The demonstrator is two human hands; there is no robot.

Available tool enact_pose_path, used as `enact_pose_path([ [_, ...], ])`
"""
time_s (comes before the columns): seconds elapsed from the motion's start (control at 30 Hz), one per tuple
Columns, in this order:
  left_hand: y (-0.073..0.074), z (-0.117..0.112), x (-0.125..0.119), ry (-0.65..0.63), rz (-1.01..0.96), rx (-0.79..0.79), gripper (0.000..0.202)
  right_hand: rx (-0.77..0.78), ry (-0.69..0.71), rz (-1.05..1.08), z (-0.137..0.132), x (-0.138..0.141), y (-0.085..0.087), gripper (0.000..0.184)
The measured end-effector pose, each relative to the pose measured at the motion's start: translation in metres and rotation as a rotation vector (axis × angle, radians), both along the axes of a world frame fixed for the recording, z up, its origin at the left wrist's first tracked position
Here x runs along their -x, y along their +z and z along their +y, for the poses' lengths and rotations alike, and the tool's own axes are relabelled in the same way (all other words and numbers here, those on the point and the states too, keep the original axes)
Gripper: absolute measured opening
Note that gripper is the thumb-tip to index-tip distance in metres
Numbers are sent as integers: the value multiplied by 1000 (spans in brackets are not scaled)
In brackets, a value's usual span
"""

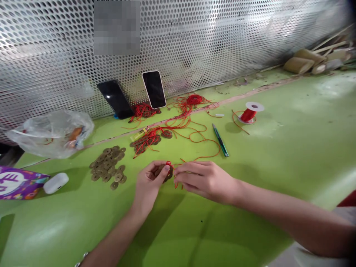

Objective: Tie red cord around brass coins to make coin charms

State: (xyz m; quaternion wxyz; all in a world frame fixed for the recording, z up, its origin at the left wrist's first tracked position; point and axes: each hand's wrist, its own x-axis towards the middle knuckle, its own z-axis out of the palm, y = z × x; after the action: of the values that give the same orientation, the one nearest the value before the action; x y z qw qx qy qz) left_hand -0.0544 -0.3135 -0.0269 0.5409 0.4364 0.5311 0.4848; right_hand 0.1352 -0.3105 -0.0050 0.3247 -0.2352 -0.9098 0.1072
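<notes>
Between the thumb and fingers of my left hand (pixel 151 181) are round brown coins (pixel 169 174) with a red cord loop (pixel 168 163) at their top. Close beside it on the right, my right hand (pixel 207 180) pinches the red cord, and short cord ends hang below its fingertips. From there a thin red cord (pixel 205 157) curves back across the table. Farther left lies a pile of loose coins with holes (pixel 107 165). Behind my hands are coins tied with red cord (pixel 146 142). A green pen-like tool (pixel 220 141) lies beyond my right hand.
Two phones, one black (pixel 116 98) and one white-edged (pixel 154 90), lean on a perforated metal panel (pixel 189 48). A red cord spool (pixel 248 114) stands right. At left are a plastic bag (pixel 52 133), a white earbud case (pixel 56 183) and a purple packet (pixel 22 183).
</notes>
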Motion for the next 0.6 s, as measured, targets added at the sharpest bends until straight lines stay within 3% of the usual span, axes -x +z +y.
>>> enact_pose_path([
  [0.37,-2,-7,4,-162,132,-56,17,434,-65,310,5,7,-4,18],
  [0.6,1,-10,3,-193,279,-86,19,738,-88,426,6,11,-6,16],
])
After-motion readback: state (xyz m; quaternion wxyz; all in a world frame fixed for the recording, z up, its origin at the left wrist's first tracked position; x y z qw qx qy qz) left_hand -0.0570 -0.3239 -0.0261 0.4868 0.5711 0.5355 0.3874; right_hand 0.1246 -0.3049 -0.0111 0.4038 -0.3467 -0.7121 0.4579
